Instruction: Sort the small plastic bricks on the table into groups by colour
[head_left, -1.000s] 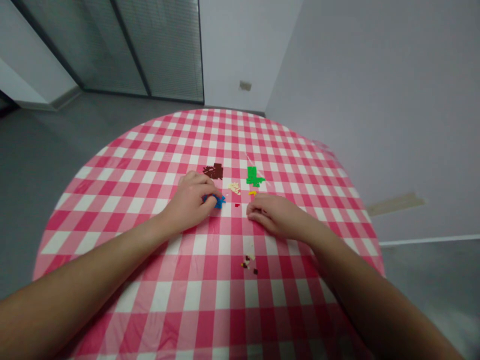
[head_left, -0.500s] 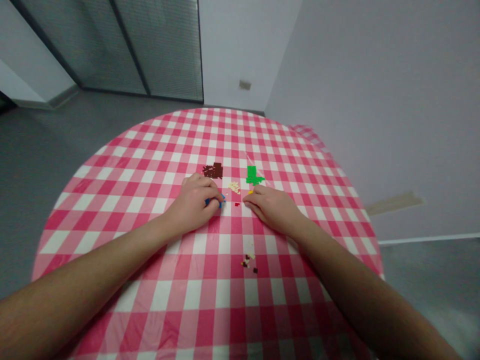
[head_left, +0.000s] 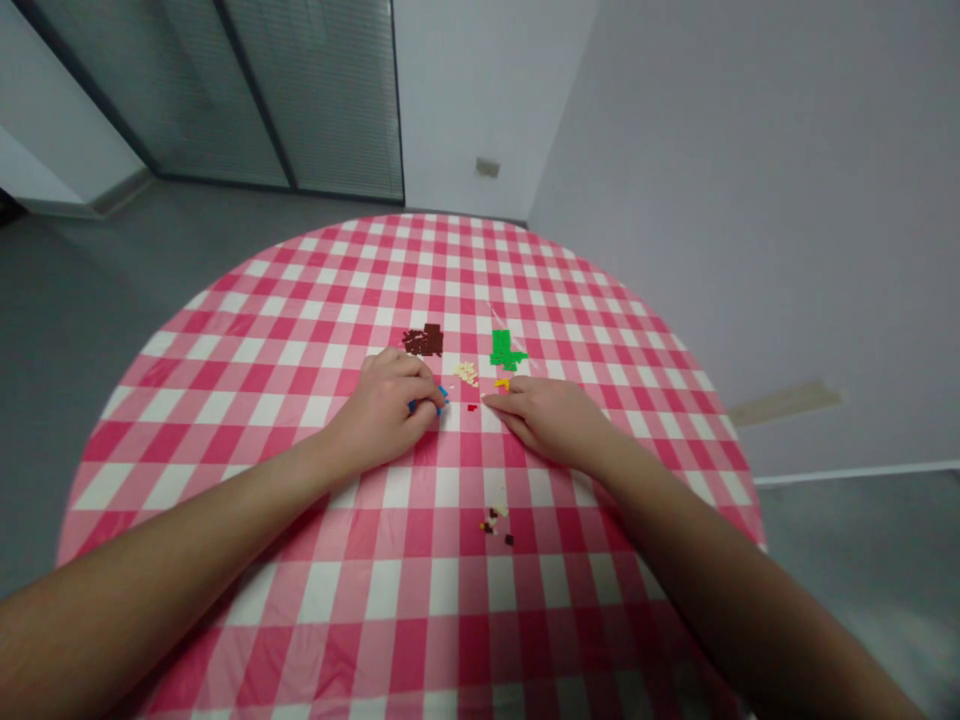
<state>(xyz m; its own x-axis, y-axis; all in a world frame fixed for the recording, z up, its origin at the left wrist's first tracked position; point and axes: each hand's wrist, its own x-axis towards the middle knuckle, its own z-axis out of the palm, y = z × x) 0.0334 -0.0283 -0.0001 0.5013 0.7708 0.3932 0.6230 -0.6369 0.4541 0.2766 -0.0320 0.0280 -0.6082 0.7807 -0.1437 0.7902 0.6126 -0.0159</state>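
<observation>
My left hand (head_left: 390, 412) rests on the table with its fingers curled and closed around small blue building bricks (head_left: 443, 392). Blue shows between thumb and fingers and just past the fingertips; the rest is covered. My right hand (head_left: 559, 420) lies opposite, index finger and thumb close together and reaching left, the other fingers folded. Whatever its fingertips may hold is too small to make out. Just beyond that hand are a few yellow pieces (head_left: 502, 383). A small red piece (head_left: 472, 408) lies between both hands, with a cream-coloured pile (head_left: 466, 372) farther back.
Dark brown pieces (head_left: 424, 341) are heaped behind my left hand, green ones (head_left: 505, 349) behind my right. Nearer me lie several scattered brown and cream bits (head_left: 495, 520). A red-and-white checked cloth (head_left: 420, 600) covers the round table; a wall (head_left: 795, 220) stands to the right.
My right index finger has straightened and its fingers have shifted slightly, uncovering more of the yellow pieces. The left hand stays nearly still at the blue bricks.
</observation>
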